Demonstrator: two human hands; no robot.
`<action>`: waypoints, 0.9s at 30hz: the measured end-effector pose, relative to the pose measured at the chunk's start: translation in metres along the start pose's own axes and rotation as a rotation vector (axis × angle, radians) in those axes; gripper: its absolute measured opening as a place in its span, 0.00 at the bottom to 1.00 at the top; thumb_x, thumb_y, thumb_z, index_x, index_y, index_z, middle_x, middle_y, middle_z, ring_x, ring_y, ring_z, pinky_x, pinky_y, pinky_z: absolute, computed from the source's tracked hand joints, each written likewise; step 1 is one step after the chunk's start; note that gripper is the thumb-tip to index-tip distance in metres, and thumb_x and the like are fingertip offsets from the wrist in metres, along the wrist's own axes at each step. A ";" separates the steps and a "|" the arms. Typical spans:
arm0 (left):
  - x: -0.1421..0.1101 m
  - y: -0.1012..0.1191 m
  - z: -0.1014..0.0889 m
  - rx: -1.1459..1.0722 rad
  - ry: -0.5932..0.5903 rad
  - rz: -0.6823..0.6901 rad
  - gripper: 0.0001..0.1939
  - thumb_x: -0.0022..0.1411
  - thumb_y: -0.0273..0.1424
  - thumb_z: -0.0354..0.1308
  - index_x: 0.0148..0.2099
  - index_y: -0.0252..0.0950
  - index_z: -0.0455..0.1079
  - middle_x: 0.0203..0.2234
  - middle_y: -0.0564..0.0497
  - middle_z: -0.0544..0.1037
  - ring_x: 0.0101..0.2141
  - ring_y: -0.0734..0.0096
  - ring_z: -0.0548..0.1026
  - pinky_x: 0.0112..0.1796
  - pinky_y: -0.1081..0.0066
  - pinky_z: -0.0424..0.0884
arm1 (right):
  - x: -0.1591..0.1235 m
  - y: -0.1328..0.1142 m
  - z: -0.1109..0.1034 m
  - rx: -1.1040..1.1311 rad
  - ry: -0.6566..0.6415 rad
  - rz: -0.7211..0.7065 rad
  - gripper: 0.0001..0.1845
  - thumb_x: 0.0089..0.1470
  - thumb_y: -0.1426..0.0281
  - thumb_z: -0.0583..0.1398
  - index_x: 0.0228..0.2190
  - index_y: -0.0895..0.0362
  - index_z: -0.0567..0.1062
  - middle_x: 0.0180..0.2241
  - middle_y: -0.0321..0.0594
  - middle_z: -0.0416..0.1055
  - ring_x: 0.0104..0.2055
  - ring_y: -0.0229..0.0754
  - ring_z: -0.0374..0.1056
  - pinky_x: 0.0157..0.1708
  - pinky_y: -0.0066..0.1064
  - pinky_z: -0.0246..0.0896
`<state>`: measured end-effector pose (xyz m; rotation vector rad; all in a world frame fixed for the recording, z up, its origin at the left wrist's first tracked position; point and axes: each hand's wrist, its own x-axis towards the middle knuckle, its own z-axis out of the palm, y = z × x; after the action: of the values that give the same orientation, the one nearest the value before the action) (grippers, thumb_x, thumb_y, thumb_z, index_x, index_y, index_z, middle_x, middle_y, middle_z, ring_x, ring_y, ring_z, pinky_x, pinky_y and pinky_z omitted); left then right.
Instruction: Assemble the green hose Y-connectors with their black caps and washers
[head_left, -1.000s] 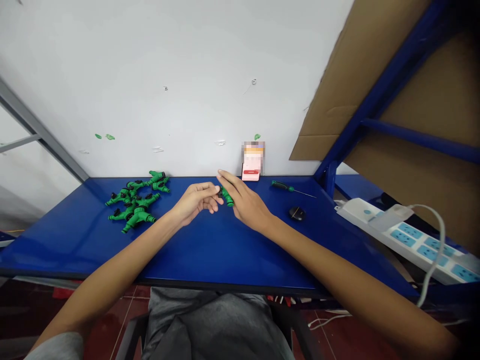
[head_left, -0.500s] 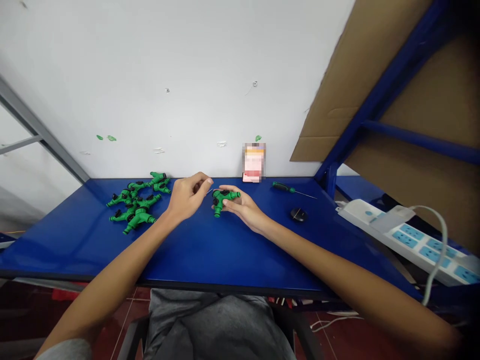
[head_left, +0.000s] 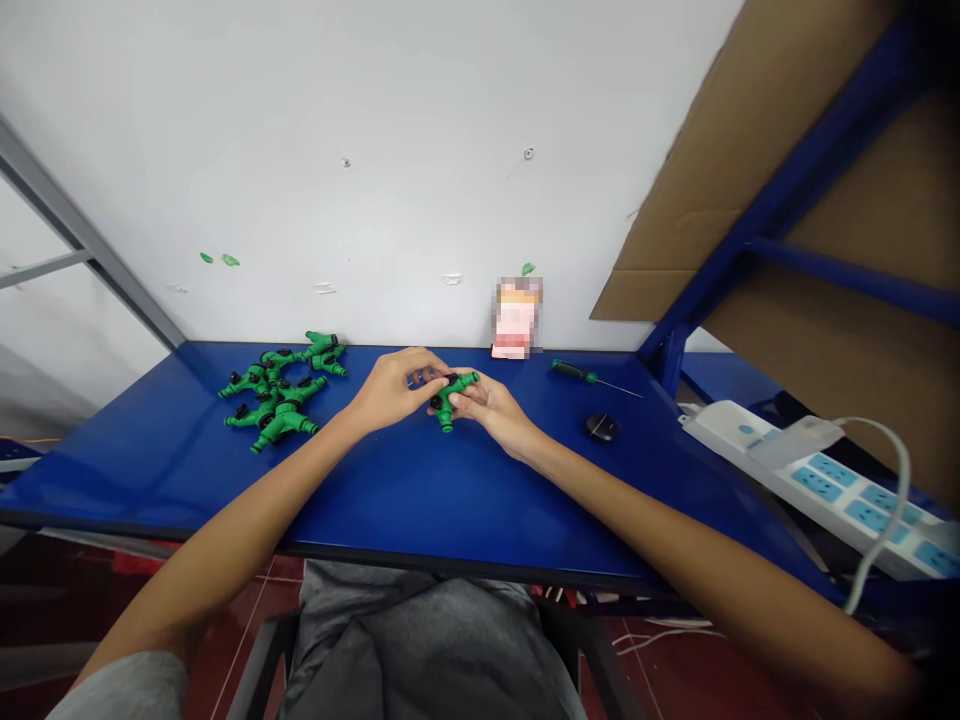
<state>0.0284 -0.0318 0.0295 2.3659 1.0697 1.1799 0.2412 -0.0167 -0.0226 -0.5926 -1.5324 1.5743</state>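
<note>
My right hand [head_left: 495,408] is closed round a green plastic hose splitter [head_left: 446,405] with black valve levers, holding it just above the blue table. The thumb lies across its front, with one branch pointing up right and another end down. My left hand [head_left: 397,388] is bent over the splitter from the left. Its thumb and forefinger are pressed together at the upper left side, touching near a black lever. Whether a small piece sits between those fingertips is hidden. Left of my left forearm, several more green splitters [head_left: 281,420] lie grouped together.
A green-and-black screwdriver [head_left: 576,372] lies at the back right, near a small round black object [head_left: 602,428]. A blurred card-like item [head_left: 516,318] leans on the wall. A white power strip [head_left: 795,470] with a cable is at the right, by a blue frame [head_left: 675,335].
My left hand has moved right, from just beside the splitter to contact with it. A thin, shiny sliver at its fingertips no longer shows. The splitter has turned slightly in my right hand.
</note>
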 end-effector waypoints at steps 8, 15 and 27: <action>0.001 -0.001 0.000 0.004 -0.001 0.005 0.08 0.69 0.34 0.62 0.43 0.37 0.80 0.37 0.47 0.83 0.36 0.67 0.78 0.39 0.68 0.73 | 0.000 0.002 -0.002 -0.018 -0.002 -0.004 0.28 0.58 0.56 0.73 0.53 0.53 0.74 0.44 0.43 0.83 0.41 0.47 0.83 0.46 0.44 0.81; 0.001 -0.001 0.000 0.034 -0.007 0.007 0.06 0.68 0.32 0.62 0.42 0.37 0.79 0.36 0.49 0.82 0.35 0.68 0.77 0.40 0.68 0.72 | 0.001 0.003 -0.003 -0.029 0.001 -0.012 0.29 0.55 0.54 0.74 0.51 0.53 0.75 0.43 0.42 0.83 0.41 0.48 0.83 0.45 0.45 0.82; 0.000 -0.005 0.001 0.020 -0.017 0.032 0.07 0.70 0.34 0.62 0.44 0.37 0.80 0.36 0.48 0.82 0.35 0.68 0.77 0.39 0.69 0.72 | 0.000 0.001 -0.002 -0.040 -0.008 -0.016 0.30 0.56 0.55 0.74 0.53 0.54 0.75 0.43 0.43 0.82 0.42 0.48 0.83 0.45 0.44 0.82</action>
<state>0.0270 -0.0285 0.0265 2.4127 1.0472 1.1634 0.2426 -0.0151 -0.0234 -0.5951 -1.5741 1.5387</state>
